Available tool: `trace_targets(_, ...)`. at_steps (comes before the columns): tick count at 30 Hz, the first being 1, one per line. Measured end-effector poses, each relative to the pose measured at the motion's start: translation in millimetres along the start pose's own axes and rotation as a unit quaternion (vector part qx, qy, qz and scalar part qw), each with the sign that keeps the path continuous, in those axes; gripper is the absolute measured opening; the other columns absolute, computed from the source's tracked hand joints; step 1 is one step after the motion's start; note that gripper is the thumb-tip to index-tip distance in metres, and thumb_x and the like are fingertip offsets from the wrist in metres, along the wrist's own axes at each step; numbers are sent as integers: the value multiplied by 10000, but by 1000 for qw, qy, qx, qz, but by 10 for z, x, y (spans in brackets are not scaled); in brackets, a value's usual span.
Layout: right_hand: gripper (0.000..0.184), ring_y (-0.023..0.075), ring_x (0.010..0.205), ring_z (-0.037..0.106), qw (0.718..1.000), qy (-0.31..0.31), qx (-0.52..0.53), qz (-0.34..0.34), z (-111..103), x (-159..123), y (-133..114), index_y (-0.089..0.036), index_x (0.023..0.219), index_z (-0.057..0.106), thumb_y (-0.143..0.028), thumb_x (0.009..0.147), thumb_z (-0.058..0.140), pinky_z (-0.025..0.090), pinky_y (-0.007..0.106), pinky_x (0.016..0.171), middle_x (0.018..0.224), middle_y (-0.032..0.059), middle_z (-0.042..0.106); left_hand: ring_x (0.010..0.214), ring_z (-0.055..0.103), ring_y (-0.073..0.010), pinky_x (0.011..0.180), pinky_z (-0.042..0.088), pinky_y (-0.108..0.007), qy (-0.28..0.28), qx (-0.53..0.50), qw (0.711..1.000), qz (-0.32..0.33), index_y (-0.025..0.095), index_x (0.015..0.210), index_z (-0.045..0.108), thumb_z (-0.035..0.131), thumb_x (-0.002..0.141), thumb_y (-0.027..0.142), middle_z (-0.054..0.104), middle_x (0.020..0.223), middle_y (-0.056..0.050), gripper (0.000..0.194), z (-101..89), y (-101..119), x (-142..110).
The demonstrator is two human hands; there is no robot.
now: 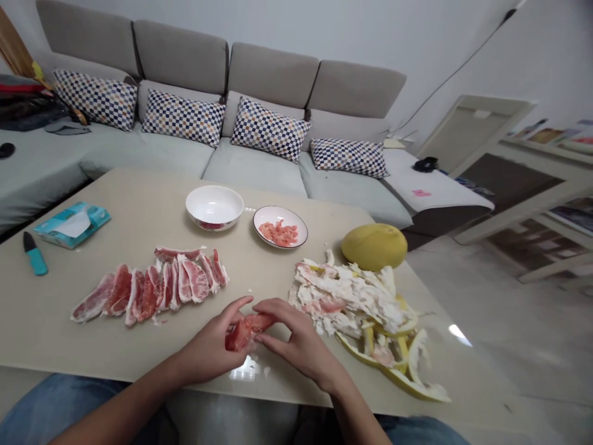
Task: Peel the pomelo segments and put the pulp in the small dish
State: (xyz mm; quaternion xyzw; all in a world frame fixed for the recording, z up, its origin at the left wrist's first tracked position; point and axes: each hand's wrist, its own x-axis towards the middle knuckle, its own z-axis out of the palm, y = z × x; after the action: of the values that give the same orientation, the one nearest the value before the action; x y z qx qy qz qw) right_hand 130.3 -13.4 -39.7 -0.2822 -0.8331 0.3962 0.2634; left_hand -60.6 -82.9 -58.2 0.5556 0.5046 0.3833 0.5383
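Note:
Both hands hold one red pomelo segment [245, 329] just above the near edge of the beige table [139, 204]. My left hand [214, 346] grips its left end with curled fingers. My right hand [299, 337] pinches its right end. A row of several peeled pomelo segments [152, 285] lies to the left of the hands. On the right, a heap of white pith and yellow peel [365, 315] lies close to my right hand.
A whole yellow pomelo [374, 246] sits behind the peel heap. A white bowl [214, 206] and a small plate with pomelo flesh [280, 227] stand further back. A tissue pack [71, 224] and a teal knife [34, 253] lie far left. A grey sofa stands behind.

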Motion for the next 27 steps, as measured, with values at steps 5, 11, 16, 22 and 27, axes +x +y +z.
trace_targets(5, 331, 197, 1022, 615, 997, -24, 66, 34, -12, -11, 57, -253, 1129, 647, -287, 805, 704, 495, 315, 873, 1117, 71, 650, 926, 611, -182, 853, 470, -309, -25, 32, 999, 14, 241, 1402, 337, 601, 787, 206, 635, 1051, -48, 670, -52, 72, -18)
trace_targets(11, 357, 197, 951, 632, 994, -34, 86, 55, -13, 10, 78, -243, 1088, 676, -311, 747, 759, 476, 303, 832, 1054, 59, 678, 981, 605, -201, 885, 467, -313, -40, 41, 998, 17, 225, 1392, 363, 609, 804, 256, 654, 1082, -63, 638, -57, 50, -30)
trace_targets(16, 299, 201, 921, 631, 986, -41, 130, 92, 12, 0, 86, -225, 1005, 703, -348, 738, 761, 465, 312, 834, 1001, 51, 682, 913, 606, -180, 836, 476, -293, -47, 23, 998, 15, 249, 1387, 377, 624, 783, 220, 646, 1085, -50, 653, -54, 33, -32)
trace_targets(22, 541, 232, 1095, 585, 959, -10, 248, 136, -108, -89, 179, -278, 1240, 551, -447, 755, 719, 464, 360, 924, 1264, 72, 583, 788, 594, -158, 724, 480, -270, -25, -102, 993, -52, 216, 1354, 443, 702, 736, 300, 625, 917, -41, 676, -99, 27, 29)
trace_targets(27, 346, 173, 667, 600, 946, 232, 42, 224, -414, -205, 323, -187, 714, 634, -497, 851, 564, 503, 304, 686, 653, 14, 613, 764, 605, -155, 721, 496, -294, -3, -206, 972, -116, 225, 1344, 459, 723, 714, 333, 627, 880, -38, 692, -165, 6, 60)
